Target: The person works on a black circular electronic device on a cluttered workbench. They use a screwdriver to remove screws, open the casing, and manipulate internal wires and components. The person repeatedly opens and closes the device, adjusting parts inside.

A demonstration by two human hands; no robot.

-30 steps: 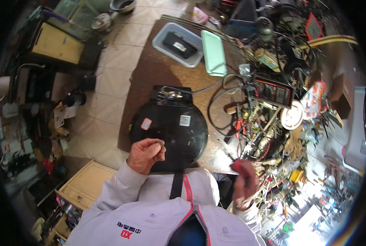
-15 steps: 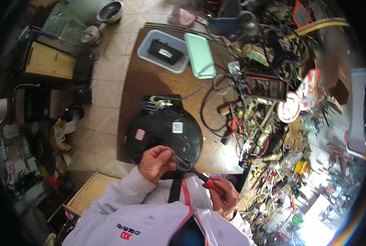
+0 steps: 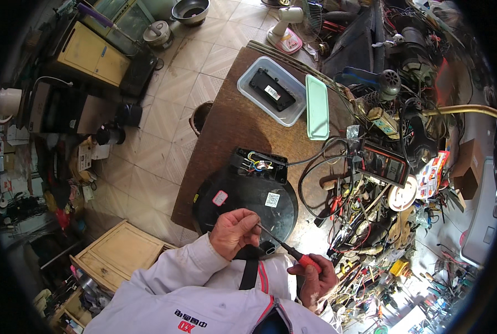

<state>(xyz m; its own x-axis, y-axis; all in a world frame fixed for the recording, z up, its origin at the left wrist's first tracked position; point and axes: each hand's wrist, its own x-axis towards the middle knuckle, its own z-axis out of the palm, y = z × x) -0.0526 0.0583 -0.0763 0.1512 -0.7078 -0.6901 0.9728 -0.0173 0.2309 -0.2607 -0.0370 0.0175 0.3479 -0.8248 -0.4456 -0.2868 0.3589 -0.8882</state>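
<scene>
My left hand [image 3: 234, 234] pinches something too small to make out at the metal tip of a screwdriver [image 3: 279, 240], over the lower part of a round black appliance [image 3: 243, 189]. My right hand [image 3: 315, 281] grips the red-and-black handle at the lower right, near my lap. The appliance lies on a brown wooden table [image 3: 209, 150] with two labels showing; its housing [image 3: 259, 166] at the top is open, with coloured wires inside and a grey cord leading right.
A clear plastic box [image 3: 248, 92] holding a black part and its mint lid [image 3: 317, 108] lie at the table's back. Tangled tools, cables and a meter [image 3: 382, 164] crowd the right. A wooden drawer unit [image 3: 114, 250] stands lower left, a fan [image 3: 293, 30] beyond the table.
My right hand has swung left from the table's right edge, bringing the screwdriver's tip to my left fingertips. My left hand stays pinched over the appliance. The camera view has shifted.
</scene>
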